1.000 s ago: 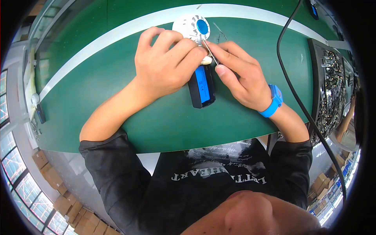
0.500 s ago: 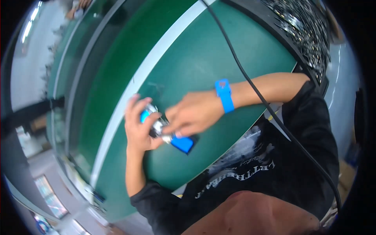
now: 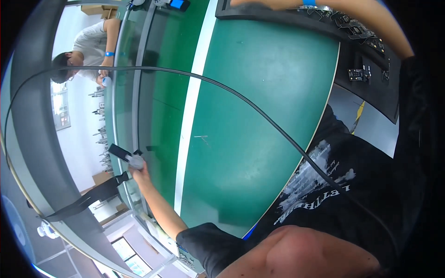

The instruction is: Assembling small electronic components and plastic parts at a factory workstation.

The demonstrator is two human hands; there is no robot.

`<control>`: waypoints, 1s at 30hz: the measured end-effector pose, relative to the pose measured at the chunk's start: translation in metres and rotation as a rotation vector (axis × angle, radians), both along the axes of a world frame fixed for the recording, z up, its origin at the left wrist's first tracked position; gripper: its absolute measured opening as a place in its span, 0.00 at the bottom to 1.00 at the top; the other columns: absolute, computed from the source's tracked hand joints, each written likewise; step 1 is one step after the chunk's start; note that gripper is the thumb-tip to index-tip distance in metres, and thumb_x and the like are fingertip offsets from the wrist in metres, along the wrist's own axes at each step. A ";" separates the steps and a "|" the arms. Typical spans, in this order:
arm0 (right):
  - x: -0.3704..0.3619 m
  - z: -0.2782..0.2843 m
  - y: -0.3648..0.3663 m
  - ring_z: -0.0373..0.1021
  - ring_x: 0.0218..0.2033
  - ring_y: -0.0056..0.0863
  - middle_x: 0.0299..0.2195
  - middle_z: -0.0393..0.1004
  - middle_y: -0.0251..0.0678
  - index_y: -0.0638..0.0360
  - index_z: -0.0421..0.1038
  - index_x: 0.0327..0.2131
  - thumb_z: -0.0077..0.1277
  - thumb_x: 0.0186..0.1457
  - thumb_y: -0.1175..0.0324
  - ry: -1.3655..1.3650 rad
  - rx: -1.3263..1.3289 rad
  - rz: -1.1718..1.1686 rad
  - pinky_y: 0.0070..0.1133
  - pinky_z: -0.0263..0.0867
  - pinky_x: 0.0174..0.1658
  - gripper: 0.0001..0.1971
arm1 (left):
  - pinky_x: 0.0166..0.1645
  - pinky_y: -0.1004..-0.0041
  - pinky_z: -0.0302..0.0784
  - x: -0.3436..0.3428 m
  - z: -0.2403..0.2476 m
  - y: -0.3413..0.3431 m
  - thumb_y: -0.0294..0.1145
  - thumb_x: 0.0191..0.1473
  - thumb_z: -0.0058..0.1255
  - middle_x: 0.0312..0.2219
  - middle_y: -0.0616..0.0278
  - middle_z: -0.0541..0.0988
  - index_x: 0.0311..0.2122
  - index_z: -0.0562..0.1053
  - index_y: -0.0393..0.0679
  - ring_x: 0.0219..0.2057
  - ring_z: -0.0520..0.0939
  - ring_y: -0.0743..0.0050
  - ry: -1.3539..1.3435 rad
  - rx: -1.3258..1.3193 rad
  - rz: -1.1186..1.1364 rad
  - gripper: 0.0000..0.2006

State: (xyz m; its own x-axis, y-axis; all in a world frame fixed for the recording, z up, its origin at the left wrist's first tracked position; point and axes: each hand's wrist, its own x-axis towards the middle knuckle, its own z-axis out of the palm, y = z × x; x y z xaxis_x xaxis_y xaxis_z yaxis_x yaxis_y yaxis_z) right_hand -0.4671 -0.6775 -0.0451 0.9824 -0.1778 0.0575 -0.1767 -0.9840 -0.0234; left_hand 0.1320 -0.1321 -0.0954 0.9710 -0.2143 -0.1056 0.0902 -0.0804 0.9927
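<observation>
Device grip: the round-headed device (image 3: pixel 127 156) is held out at arm's length, so a firm hold by its round end, the black box kept level and clear of the rail, would serve best.
Device look: a pale grey, translucent-looking round head (image 3: pixel 135 161) joined to a black oblong box (image 3: pixel 120 151); fine detail is too small to tell.
Device place: beyond the white strip (image 3: pixel 191 104), by the grey rail (image 3: pixel 136 99); whether it touches the rail, I cannot tell.
Left hand (image 3: pixel 140 173): clamped on the round head's near side.
Right hand (image 3: pixel 265 4): at the dark tray's (image 3: pixel 273 15) rim, cut by the upper edge; its fingers' state cannot be told.
Green surface (image 3: pixel 259 83): thin clear scraps (image 3: pixel 201 137) lie near the strip.
Black cable (image 3: pixel 252 104): crosses the view.
Far side: a co-worker (image 3: pixel 90 44) holds a small pale item (image 3: pixel 106 81).
</observation>
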 end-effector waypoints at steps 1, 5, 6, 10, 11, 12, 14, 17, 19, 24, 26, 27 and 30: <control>-0.006 -0.016 -0.027 0.70 0.53 0.41 0.49 0.72 0.43 0.53 0.72 0.52 0.58 0.46 0.68 -0.010 0.000 -0.016 0.33 0.74 0.47 0.26 | 0.42 0.64 0.84 0.002 0.008 -0.023 0.49 0.66 0.39 0.45 0.56 0.79 0.60 0.67 0.42 0.42 0.83 0.57 -0.010 0.000 -0.016 0.25; -0.005 -0.072 -0.089 0.72 0.49 0.41 0.45 0.73 0.40 0.55 0.72 0.48 0.54 0.49 0.70 -0.498 -0.162 0.389 0.35 0.74 0.44 0.19 | 0.50 0.63 0.80 -0.039 0.059 -0.144 0.47 0.66 0.39 0.55 0.52 0.72 0.62 0.63 0.39 0.52 0.79 0.56 -0.147 0.056 0.135 0.27; 0.002 -0.077 -0.091 0.72 0.48 0.42 0.44 0.74 0.40 0.55 0.72 0.47 0.53 0.49 0.69 -0.521 -0.217 0.434 0.36 0.74 0.43 0.19 | 0.49 0.64 0.79 -0.056 0.065 -0.166 0.46 0.65 0.41 0.55 0.51 0.73 0.62 0.65 0.39 0.52 0.79 0.58 -0.228 0.168 -0.015 0.26; 0.015 -0.071 -0.082 0.73 0.44 0.42 0.41 0.74 0.40 0.57 0.72 0.46 0.54 0.49 0.67 -0.222 -0.322 0.277 0.36 0.74 0.42 0.18 | 0.46 0.70 0.77 -0.200 0.092 -0.246 0.40 0.65 0.47 0.47 0.53 0.79 0.54 0.73 0.38 0.47 0.82 0.62 -0.586 0.299 -0.490 0.19; 0.020 -0.069 -0.078 0.73 0.43 0.42 0.40 0.74 0.40 0.57 0.72 0.46 0.54 0.49 0.66 -0.058 -0.345 0.177 0.36 0.74 0.41 0.18 | 0.46 0.70 0.77 -0.228 0.097 -0.255 0.39 0.65 0.48 0.43 0.54 0.81 0.51 0.75 0.38 0.45 0.83 0.63 -0.675 0.224 -0.527 0.17; 0.020 -0.067 -0.079 0.73 0.43 0.42 0.40 0.74 0.40 0.57 0.72 0.46 0.54 0.49 0.66 -0.050 -0.348 0.185 0.36 0.74 0.41 0.18 | 0.45 0.70 0.77 -0.269 0.107 -0.259 0.36 0.66 0.46 0.42 0.52 0.81 0.50 0.76 0.36 0.44 0.83 0.61 -0.868 0.136 -0.526 0.16; 0.016 -0.055 -0.082 0.73 0.42 0.42 0.40 0.74 0.41 0.58 0.72 0.45 0.54 0.49 0.64 0.019 -0.414 0.172 0.36 0.74 0.41 0.19 | 0.43 0.70 0.79 -0.340 0.137 -0.250 0.34 0.68 0.43 0.41 0.49 0.81 0.48 0.76 0.34 0.41 0.84 0.56 -1.305 -0.073 -0.563 0.15; 0.006 -0.035 -0.049 0.73 0.42 0.42 0.39 0.74 0.41 0.57 0.71 0.45 0.54 0.49 0.63 -0.078 -0.384 0.173 0.35 0.74 0.40 0.19 | 0.36 0.72 0.79 -0.401 0.153 -0.233 0.33 0.68 0.40 0.36 0.48 0.81 0.47 0.75 0.34 0.34 0.82 0.57 -1.668 -0.336 -0.690 0.15; 0.025 -0.025 -0.014 0.73 0.42 0.42 0.39 0.74 0.41 0.57 0.71 0.45 0.54 0.50 0.63 -0.233 -0.299 0.203 0.35 0.74 0.39 0.18 | 0.27 0.75 0.77 -0.418 0.158 -0.223 0.32 0.67 0.35 0.28 0.47 0.79 0.45 0.73 0.34 0.24 0.80 0.63 -1.945 -0.586 -0.936 0.15; 0.091 -0.046 0.095 0.73 0.38 0.42 0.45 0.72 0.43 0.59 0.67 0.58 0.51 0.53 0.77 -0.335 0.056 0.449 0.32 0.71 0.40 0.27 | 0.28 0.77 0.76 -0.384 0.156 -0.176 0.36 0.68 0.35 0.33 0.48 0.76 0.45 0.74 0.35 0.24 0.79 0.68 -1.887 -0.378 -0.878 0.17; 0.114 -0.060 0.131 0.73 0.37 0.42 0.45 0.73 0.43 0.59 0.67 0.59 0.49 0.55 0.76 -0.413 0.139 0.486 0.31 0.72 0.40 0.25 | 0.28 0.78 0.76 -0.376 0.157 -0.159 0.38 0.68 0.35 0.35 0.49 0.75 0.45 0.74 0.36 0.24 0.78 0.70 -1.867 -0.327 -0.897 0.17; 0.123 -0.067 0.145 0.74 0.37 0.43 0.45 0.73 0.44 0.60 0.66 0.59 0.48 0.57 0.75 -0.500 0.233 0.515 0.30 0.72 0.40 0.24 | 0.28 0.79 0.76 -0.374 0.159 -0.149 0.39 0.69 0.35 0.36 0.49 0.75 0.44 0.74 0.36 0.24 0.78 0.71 -1.854 -0.301 -0.903 0.18; 0.137 -0.079 0.177 0.75 0.38 0.37 0.45 0.75 0.44 0.60 0.66 0.60 0.46 0.61 0.73 -0.513 0.474 0.533 0.27 0.72 0.40 0.23 | 0.29 0.81 0.75 -0.369 0.162 -0.121 0.42 0.69 0.35 0.40 0.50 0.73 0.44 0.74 0.37 0.24 0.77 0.75 -1.824 -0.194 -0.902 0.19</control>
State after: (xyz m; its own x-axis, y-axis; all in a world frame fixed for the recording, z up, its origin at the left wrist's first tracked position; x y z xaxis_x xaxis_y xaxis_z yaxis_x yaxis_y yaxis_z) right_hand -0.3301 -0.5009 -0.1239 0.8146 0.1799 0.5515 0.4480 -0.7991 -0.4010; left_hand -0.2375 -0.2528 0.0665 -0.4628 -0.4820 0.7440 -0.8095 0.5719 -0.1330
